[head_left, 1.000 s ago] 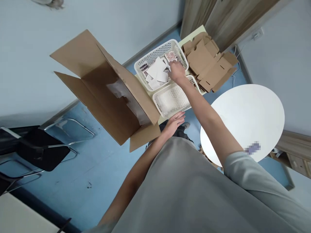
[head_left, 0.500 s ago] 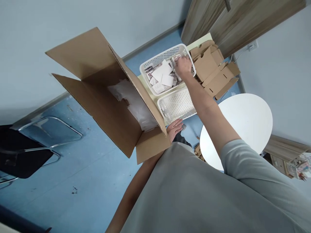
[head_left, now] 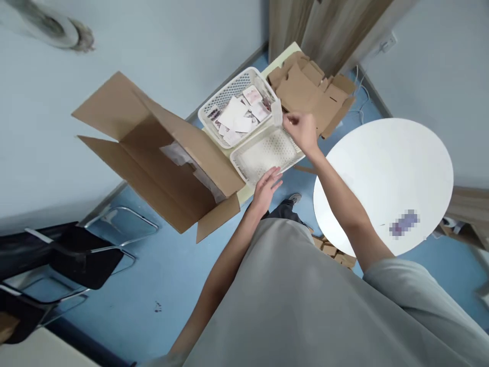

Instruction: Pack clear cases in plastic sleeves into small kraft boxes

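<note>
In the head view my right hand is closed on a small whitish flat packet, pinched at its edge. It is above the right end of a white plastic basket with a perforated bottom. My left hand, fingers spread and holding nothing, is by the near side of that basket; whether it touches the rim I cannot tell. Behind stands a second white basket with white cards and small printed packets inside.
A large open cardboard box stands left of the baskets, with white plastic wrap inside. Flattened brown cartons lie at the table's far right. A round white table stands to the right, black chairs at the left.
My right hand has come out of the back basket with the packet and moved over toward the front one. My left hand has moved from beside the cardboard box to the front basket.
</note>
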`<state>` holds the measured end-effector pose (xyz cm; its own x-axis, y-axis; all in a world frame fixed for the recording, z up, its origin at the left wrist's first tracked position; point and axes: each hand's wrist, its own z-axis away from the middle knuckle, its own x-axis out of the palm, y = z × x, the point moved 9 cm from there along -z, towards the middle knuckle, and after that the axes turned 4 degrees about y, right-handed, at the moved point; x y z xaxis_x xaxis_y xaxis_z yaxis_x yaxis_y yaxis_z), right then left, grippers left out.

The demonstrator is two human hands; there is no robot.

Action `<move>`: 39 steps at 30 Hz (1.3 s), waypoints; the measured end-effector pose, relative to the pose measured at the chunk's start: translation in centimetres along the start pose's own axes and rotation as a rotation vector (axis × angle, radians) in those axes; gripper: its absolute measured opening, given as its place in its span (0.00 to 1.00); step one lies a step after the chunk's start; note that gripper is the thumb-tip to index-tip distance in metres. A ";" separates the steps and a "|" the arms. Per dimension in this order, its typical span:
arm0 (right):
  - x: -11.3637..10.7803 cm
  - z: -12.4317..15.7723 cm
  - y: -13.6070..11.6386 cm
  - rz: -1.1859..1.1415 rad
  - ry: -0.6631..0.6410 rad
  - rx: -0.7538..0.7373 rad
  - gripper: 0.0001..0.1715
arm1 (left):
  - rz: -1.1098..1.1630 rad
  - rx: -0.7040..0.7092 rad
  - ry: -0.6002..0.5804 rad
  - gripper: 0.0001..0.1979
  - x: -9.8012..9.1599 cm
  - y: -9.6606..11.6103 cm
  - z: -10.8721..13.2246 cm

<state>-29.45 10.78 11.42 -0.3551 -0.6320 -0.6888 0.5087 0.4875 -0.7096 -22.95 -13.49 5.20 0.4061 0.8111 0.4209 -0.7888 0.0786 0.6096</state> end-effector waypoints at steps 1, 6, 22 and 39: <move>-2.0 3.9 1.3 0.023 0.072 0.016 0.25 | -0.035 0.028 0.007 0.31 1.1 0.3 -0.4; -4.5 21.7 6.8 0.219 0.034 0.004 0.20 | -0.208 -0.044 -0.143 0.27 9.4 -4.8 -1.4; -6.4 32.2 34.8 -0.453 0.300 0.638 0.18 | -0.781 -0.257 0.130 0.23 13.0 -24.9 -5.1; -0.3 31.0 38.6 -0.242 0.205 0.745 0.38 | -1.072 -0.110 0.090 0.26 14.5 -25.4 -9.4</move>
<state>14.64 11.15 -11.14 -0.6220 -0.5106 -0.5937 0.7627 -0.2236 -0.6068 -1.43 1.71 -10.51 0.8777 0.3282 -0.3492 -0.0820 0.8208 0.5653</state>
